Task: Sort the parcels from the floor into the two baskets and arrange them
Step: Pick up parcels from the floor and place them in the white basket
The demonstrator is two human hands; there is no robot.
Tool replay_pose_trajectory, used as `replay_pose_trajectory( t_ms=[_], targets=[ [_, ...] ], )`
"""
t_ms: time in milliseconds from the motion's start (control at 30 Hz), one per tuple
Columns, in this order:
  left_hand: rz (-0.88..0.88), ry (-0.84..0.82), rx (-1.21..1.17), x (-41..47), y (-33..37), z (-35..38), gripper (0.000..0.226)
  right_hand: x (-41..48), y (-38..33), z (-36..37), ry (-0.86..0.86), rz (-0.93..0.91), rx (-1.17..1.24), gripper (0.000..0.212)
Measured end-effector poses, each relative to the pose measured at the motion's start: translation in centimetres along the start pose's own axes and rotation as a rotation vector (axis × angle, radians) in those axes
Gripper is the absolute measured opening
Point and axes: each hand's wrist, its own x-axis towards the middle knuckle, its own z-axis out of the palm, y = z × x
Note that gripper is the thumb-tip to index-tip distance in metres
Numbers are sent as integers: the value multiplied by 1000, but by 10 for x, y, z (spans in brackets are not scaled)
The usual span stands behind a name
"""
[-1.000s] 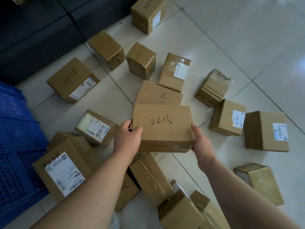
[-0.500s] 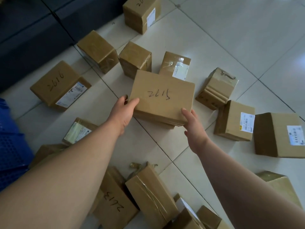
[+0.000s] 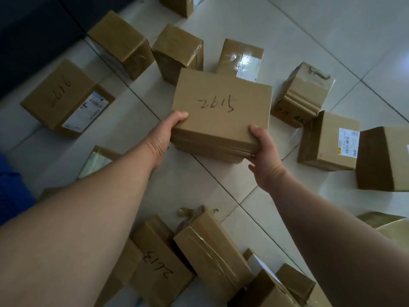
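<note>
Gripping the flat parcel (image 3: 221, 116) at near corners, left hand (image 3: 169, 132) and right hand (image 3: 265, 151) curl round it (thumbs on top).

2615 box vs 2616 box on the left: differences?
The 2615 box is gripped at its near corners by the left hand and right hand; the 2616 box lies untouched on the floor. The 2616 box shows a white printed label; the 2615 box shows none. Both are brown cardboard with handwritten numbers.
</note>
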Motion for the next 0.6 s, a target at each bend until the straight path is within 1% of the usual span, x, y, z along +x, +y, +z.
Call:
replay_pose_trajectory(
  t_ms=[33,100,233,267,333,367,400,500,533,600],
  targets=[
    [-1,6,-12,-5,0,-1,15,-8,-4,0,-4,1,-15,36],
    [-6,8,-33,-26,6,-3,18,-26,-14,-2,4,12,-31,36],
    [-38,-1,-57,-77,38,-11,24,-71,-48,-2,30,26,-40,23],
    [-42,-7,-52,-91,49,-14,32,-84,-61,-1,30,20,-46,22],
    [-12,4,-64,-122,77,-23,70,-112,-90,5,33,8,-46,23],
    [7,25,-79,-139,93,-28,83,-127,-107,8,28,1,-45,21],
    [26,46,-99,-155,109,-32,88,-142,-125,11,20,-8,-38,18],
    [77,91,-146,-209,159,-44,85,-194,-180,21,9,-51,-23,14],
    [95,93,-152,-230,176,-48,79,-211,-198,23,-2,-72,-30,18],
    [135,96,-174,-273,211,-57,53,-250,-236,28,-31,-107,-56,32]
  ],
)
